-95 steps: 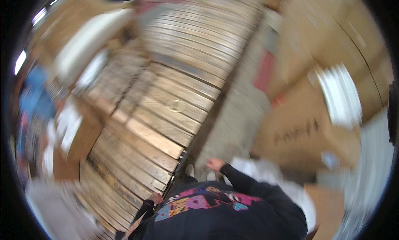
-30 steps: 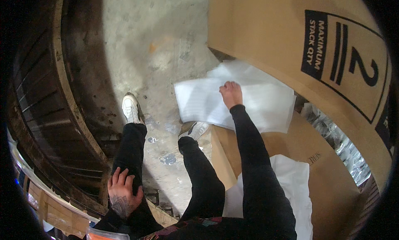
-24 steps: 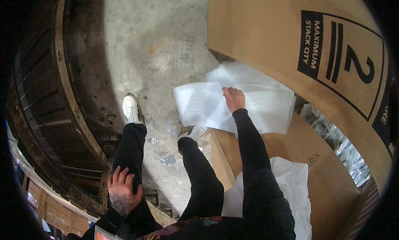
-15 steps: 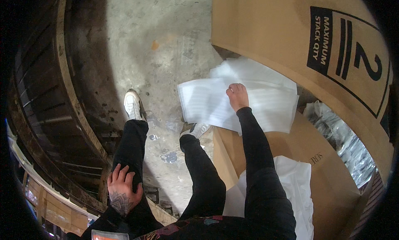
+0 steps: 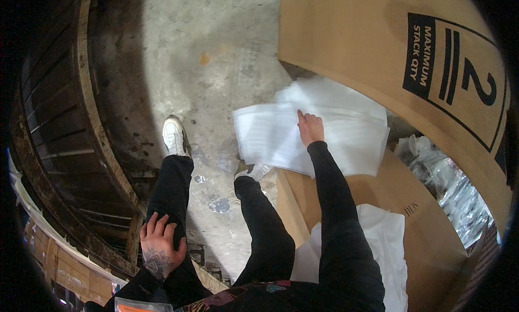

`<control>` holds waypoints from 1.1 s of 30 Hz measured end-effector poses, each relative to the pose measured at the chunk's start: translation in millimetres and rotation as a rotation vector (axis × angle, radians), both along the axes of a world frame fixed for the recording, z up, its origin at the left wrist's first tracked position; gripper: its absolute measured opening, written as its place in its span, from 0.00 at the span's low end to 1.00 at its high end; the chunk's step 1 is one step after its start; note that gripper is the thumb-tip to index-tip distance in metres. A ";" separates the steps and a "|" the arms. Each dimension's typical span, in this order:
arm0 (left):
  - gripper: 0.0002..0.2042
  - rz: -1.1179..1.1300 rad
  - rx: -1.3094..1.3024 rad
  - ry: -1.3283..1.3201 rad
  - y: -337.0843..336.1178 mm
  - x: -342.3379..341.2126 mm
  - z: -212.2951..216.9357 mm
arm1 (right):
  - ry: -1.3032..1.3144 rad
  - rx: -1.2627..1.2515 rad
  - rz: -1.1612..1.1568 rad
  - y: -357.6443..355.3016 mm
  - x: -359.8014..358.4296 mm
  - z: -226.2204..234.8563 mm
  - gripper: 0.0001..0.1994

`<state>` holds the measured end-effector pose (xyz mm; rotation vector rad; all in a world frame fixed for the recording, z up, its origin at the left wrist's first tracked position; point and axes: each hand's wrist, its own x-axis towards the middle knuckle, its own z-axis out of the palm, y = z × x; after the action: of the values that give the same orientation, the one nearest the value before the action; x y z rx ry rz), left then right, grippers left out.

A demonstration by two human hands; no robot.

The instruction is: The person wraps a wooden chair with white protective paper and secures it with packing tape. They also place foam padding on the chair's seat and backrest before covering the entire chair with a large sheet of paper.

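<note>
Head view: right hand (image 5: pixel 310 129) outstretched on white sheets (image 5: pixel 270 133).

Black long sleeves, black trousers, white shoes; tattooed left hand (image 5: pixel 160 249).

Single head-worn fisheye view, straight down onto legs, concrete floor (image 5: pixel 216 52).

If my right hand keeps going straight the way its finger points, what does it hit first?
The right hand already rests on the white foam sheets, index finger pointing up and away. Going on, it would slide over more sheets, then probably meet the big cardboard box behind them; depth there is unclear.
</note>
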<state>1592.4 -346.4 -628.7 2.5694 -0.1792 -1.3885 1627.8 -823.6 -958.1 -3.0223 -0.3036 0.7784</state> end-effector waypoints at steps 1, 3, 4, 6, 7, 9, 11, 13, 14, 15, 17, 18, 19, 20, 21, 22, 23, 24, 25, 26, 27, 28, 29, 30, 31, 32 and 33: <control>0.21 -0.001 -0.001 0.001 -0.1 0.6 0.0 | 0.012 -0.031 0.015 1.0 1.5 -4.5 0.09; 0.21 -0.005 -0.005 -0.001 -0.6 1.8 0.1 | 0.038 -0.095 0.039 1.1 3.7 -11.7 0.10; 0.21 -0.007 -0.009 -0.005 -1.1 2.4 -0.1 | 0.029 -0.099 0.045 0.6 4.1 -14.4 0.09; 0.21 -0.012 -0.010 -0.008 -1.9 3.9 -0.3 | 0.031 -0.116 0.045 -0.1 5.2 -18.8 0.09; 0.21 -0.015 -0.007 -0.009 -2.3 4.6 -0.5 | -0.004 -0.110 0.036 -0.2 6.0 -20.7 0.08; 0.21 -0.017 -0.004 -0.003 -3.0 5.8 -0.8 | -0.026 -0.124 0.005 0.0 7.4 -23.7 0.08; 0.21 -0.015 -0.002 0.009 -3.2 6.9 -0.9 | 0.003 -0.152 0.019 -0.6 9.2 -25.0 0.08; 0.21 -0.010 -0.004 0.009 -3.2 7.9 -0.5 | 0.037 -0.153 0.035 -1.2 10.3 -24.4 0.07; 0.21 -0.007 -0.004 0.010 -3.2 8.3 -0.2 | 0.050 -0.139 0.045 -2.0 10.4 -23.0 0.07; 0.21 -0.005 -0.005 0.008 -3.2 8.8 0.0 | 0.046 -0.121 0.059 -3.0 10.5 -21.0 0.08; 0.21 0.001 -0.012 0.003 -3.4 9.8 0.0 | 0.050 -0.066 0.069 -5.1 9.5 -15.5 0.07; 0.21 0.000 -0.014 0.001 -3.5 10.3 -0.1 | 0.042 -0.035 0.077 -6.1 9.3 -12.7 0.07; 0.21 0.000 -0.017 0.000 -3.7 10.7 -0.3 | 0.025 -0.028 0.099 -7.2 9.6 -9.9 0.06; 0.21 -0.001 -0.019 -0.002 -3.8 11.3 -0.4 | 0.008 -0.020 0.122 -7.9 10.0 -7.3 0.06; 0.21 0.002 -0.019 0.003 -3.9 11.9 -0.5 | 0.010 -0.025 0.136 -8.8 10.8 -5.2 0.05; 0.21 0.005 -0.019 0.008 -4.0 12.7 -0.6 | -0.012 -0.003 0.138 -9.4 12.5 -4.1 0.05; 0.21 0.008 -0.019 0.012 -3.8 13.4 -0.6 | -0.014 0.004 0.134 -10.2 14.2 -3.6 0.05; 0.21 0.010 -0.017 0.013 -3.6 14.1 -0.5 | -0.007 0.014 0.132 -11.1 16.0 -3.8 0.06; 0.21 0.011 -0.015 0.014 -3.2 14.9 -0.4 | -0.048 0.052 0.154 -11.8 17.7 -4.8 0.05; 0.21 0.011 -0.012 0.024 -2.7 15.4 -0.3 | -0.079 0.093 0.178 -12.7 19.1 -6.1 0.04; 0.21 0.011 -0.012 0.021 -2.1 15.9 -0.1 | -0.116 0.136 0.199 -12.9 19.7 -7.5 0.03; 0.22 0.011 -0.011 0.025 -1.3 16.0 0.1 | -0.123 0.169 0.213 -12.5 19.2 -8.2 0.03; 0.22 0.010 -0.007 0.032 -0.7 15.9 0.3 | -0.139 0.205 0.225 -11.4 17.5 -7.1 0.05; 0.22 0.011 -0.016 0.035 -0.1 15.4 0.4 | -0.154 0.239 0.239 -9.9 16.4 -5.2 0.08; 0.22 0.012 -0.023 0.041 0.6 14.2 0.3 | -0.018 0.192 0.179 -7.0 14.6 -0.9 0.09; 0.22 0.020 -0.021 0.036 0.8 13.1 0.5 | 0.117 0.144 0.120 -1.9 11.0 6.7 0.11; 0.22 0.015 -0.026 0.037 1.2 10.9 0.6 | 0.315 0.040 0.058 3.1 10.0 16.3 0.12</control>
<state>1603.3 -345.1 -628.1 2.5172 -0.1712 -1.4177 1637.7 -820.5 -941.8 -2.8040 -0.3939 1.2156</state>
